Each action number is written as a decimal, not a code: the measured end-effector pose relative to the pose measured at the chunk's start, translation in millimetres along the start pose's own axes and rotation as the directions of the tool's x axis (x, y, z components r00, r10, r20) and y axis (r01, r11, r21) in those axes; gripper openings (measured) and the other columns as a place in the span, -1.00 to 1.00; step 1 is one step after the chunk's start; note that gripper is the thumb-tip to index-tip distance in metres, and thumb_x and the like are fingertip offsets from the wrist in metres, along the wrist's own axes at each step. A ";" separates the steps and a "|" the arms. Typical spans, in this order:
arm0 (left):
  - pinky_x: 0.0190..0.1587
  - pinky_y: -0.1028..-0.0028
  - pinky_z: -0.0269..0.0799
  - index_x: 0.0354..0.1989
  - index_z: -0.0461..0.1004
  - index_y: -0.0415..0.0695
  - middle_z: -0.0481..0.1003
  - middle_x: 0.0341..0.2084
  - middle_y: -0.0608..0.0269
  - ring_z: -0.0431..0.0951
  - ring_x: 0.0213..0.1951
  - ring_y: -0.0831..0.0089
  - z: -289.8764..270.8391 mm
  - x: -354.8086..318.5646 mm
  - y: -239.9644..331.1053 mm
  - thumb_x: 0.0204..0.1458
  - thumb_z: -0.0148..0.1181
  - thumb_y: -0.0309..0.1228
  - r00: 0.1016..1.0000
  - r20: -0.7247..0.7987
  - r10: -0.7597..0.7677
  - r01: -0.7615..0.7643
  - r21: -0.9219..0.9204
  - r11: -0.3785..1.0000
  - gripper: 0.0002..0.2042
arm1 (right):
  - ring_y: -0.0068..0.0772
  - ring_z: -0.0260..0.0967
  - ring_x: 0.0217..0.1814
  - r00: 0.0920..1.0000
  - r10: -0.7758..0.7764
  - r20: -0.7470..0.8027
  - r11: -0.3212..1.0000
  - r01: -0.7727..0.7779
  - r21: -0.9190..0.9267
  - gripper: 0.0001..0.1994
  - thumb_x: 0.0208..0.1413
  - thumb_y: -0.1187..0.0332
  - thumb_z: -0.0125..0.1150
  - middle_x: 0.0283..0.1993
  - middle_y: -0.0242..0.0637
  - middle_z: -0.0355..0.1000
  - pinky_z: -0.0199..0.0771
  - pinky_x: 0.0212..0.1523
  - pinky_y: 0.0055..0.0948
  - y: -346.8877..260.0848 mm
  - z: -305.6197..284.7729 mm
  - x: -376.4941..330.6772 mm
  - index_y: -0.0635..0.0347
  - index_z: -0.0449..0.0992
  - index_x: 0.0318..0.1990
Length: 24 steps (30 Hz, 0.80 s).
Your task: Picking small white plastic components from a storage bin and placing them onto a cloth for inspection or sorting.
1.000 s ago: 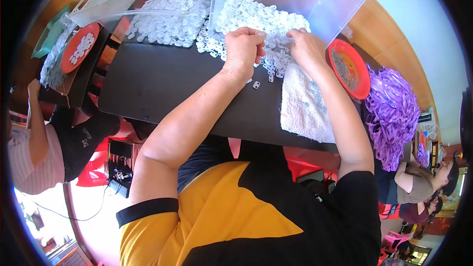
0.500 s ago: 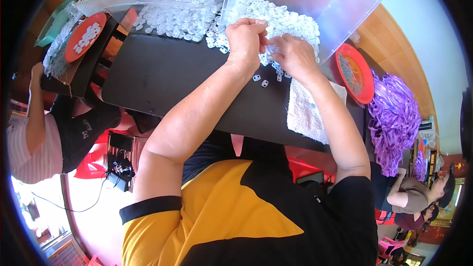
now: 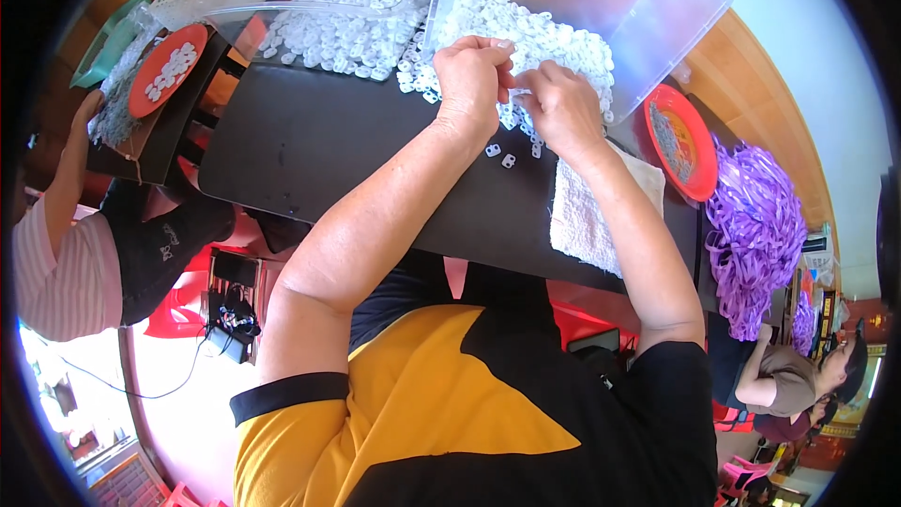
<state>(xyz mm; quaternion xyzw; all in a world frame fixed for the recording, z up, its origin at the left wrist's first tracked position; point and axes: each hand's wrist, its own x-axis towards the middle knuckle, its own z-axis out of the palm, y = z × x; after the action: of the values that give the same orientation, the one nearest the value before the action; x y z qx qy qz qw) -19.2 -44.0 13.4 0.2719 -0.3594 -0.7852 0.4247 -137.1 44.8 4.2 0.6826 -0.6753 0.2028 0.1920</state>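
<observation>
Both my hands are raised close together over the near side of a heap of small white plastic pieces with holes [image 3: 526, 28]. My left hand [image 3: 466, 80] is closed, its fingers curled and its thumb pressed to them; what they hold is hidden. Just to its right, my right hand [image 3: 560, 105] has thumb and fingertips pinched together, pointing at the left hand; anything between them is too small to name. Two loose white pieces [image 3: 508, 161] lie on the dark table [image 3: 375, 141] below my hands. A white towel [image 3: 587, 216] lies under my right forearm.
A clear plastic bin [image 3: 648, 19] stands tipped around the heap. To the right are a red plate [image 3: 699, 174] with grey bits and a purple ribbon bundle [image 3: 755, 225]. Another red plate [image 3: 190, 38] with white pieces sits left, near a co-worker's arm [image 3: 70, 145].
My right fingertips have drawn into a pinch near my left hand, which has hardly moved. The co-worker's arm at the left has risen toward the grey bundle.
</observation>
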 end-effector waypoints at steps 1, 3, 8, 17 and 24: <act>-0.66 0.48 0.20 -0.41 0.44 -0.30 0.41 -0.62 0.22 0.38 -0.65 0.46 1.0 -0.5 0.4 -0.01 0.17 -0.57 1.000 -0.006 -0.004 0.004 0.005 1.000 -0.94 | -0.18 0.47 -0.24 1.000 0.004 0.023 0.999 -0.003 -0.035 -0.87 -0.12 0.40 0.32 -0.36 -0.28 0.43 0.41 -0.25 -0.21 -0.7 1.4 1.2 0.05 0.57 -0.34; -0.66 0.49 0.19 -0.41 0.44 -0.30 0.42 -0.62 0.21 0.39 -0.65 0.46 2.7 -1.6 1.4 -0.01 0.17 -0.57 1.000 -0.022 -0.006 0.007 0.020 1.000 -0.94 | -0.18 0.46 -0.24 0.999 0.004 0.042 0.998 -0.001 -0.069 -0.87 -0.11 0.39 0.31 -0.35 -0.27 0.43 0.41 -0.26 -0.22 0.0 4.4 3.1 0.04 0.57 -0.33; -0.66 0.49 0.18 -0.42 0.44 -0.30 0.42 -0.62 0.21 0.39 -0.66 0.46 4.1 -2.3 0.5 -0.02 0.17 -0.57 1.000 -0.014 -0.014 0.014 0.001 1.000 -0.95 | -0.16 0.46 -0.26 0.997 0.011 0.076 0.991 -0.001 -0.133 -0.90 -0.09 0.35 0.30 -0.36 -0.25 0.43 0.39 -0.27 -0.20 2.5 7.7 4.1 0.05 0.58 -0.36; -0.72 0.47 0.16 -0.49 0.42 -0.27 0.40 -0.66 0.21 0.37 -0.71 0.46 2.8 -3.0 -6.7 -0.06 0.19 -0.59 0.997 0.032 -0.067 0.068 -0.003 0.998 -0.94 | -0.12 0.43 -0.26 0.992 0.083 0.096 0.982 -0.097 0.160 -0.89 -0.10 0.50 0.23 -0.38 -0.28 0.41 0.40 -0.29 -0.16 3.3 -49.0 -38.0 0.09 0.54 -0.36; -0.71 0.47 0.18 -0.47 0.46 -0.31 0.42 -0.64 0.20 0.38 -0.69 0.45 7.6 -10.8 -16.6 -0.08 0.19 -0.58 0.986 0.108 -0.128 0.118 0.094 0.989 -0.95 | -0.23 0.36 -0.16 0.988 -0.016 0.154 0.999 0.009 0.049 -0.75 -0.13 0.60 0.14 -0.34 -0.32 0.38 0.33 -0.14 -0.27 15.0 -79.8 -88.2 0.10 0.53 -0.26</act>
<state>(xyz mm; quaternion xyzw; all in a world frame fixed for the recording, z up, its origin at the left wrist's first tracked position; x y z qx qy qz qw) -27.3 -25.8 5.9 0.2668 -0.3996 -0.8076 0.3419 -154.0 161.7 24.1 0.7050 -0.6787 0.1644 0.1238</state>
